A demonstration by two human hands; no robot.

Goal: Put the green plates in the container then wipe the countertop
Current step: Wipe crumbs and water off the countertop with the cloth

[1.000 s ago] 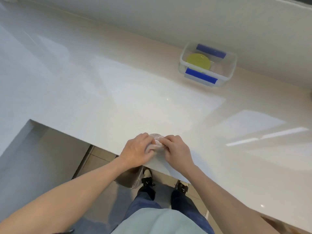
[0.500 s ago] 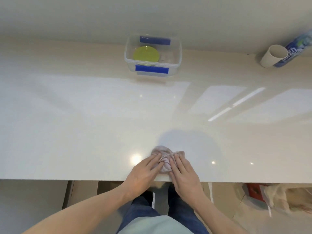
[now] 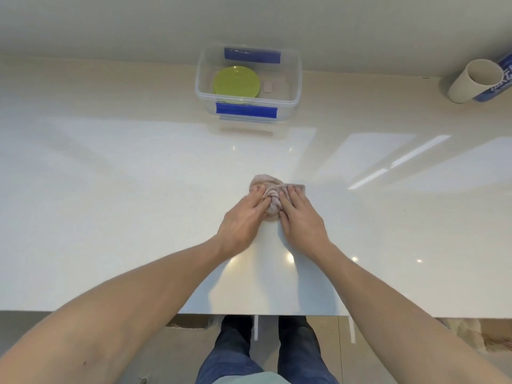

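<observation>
A: The green plates (image 3: pixel 237 85) are sitting stacked inside the clear container (image 3: pixel 296 79), a round lime disc against its left half, with blue clips showing on the near and far walls.

B: And the container is standing at the back of the counter (image 3: pixel 110 189), right up near the wall. A small pale tab is lying on its floor just beside the plates.

A: Down in the middle, a crumpled pinkish cloth (image 3: pixel 273 195) is bunching up on the glossy pale surface.

B: Both hands are working on it. The left hand (image 3: pixel 243 217) is lying palm down, fingers straight and together, fingertips pressing onto the cloth's left side.

A: The right hand (image 3: pixel 300 214) is mirroring it, flat and extended, fingers resting over the cloth's right side. Neither is curling around the fabric; they are pressing it to the counter.

B: The two forearms are reaching in from the near edge, bare, converging toward the cloth in a V.

A: Off at the far right, a roll with a cardboard core (image 3: pixel 476 80) is lying on its side by the wall, well apart from everything else.
</observation>
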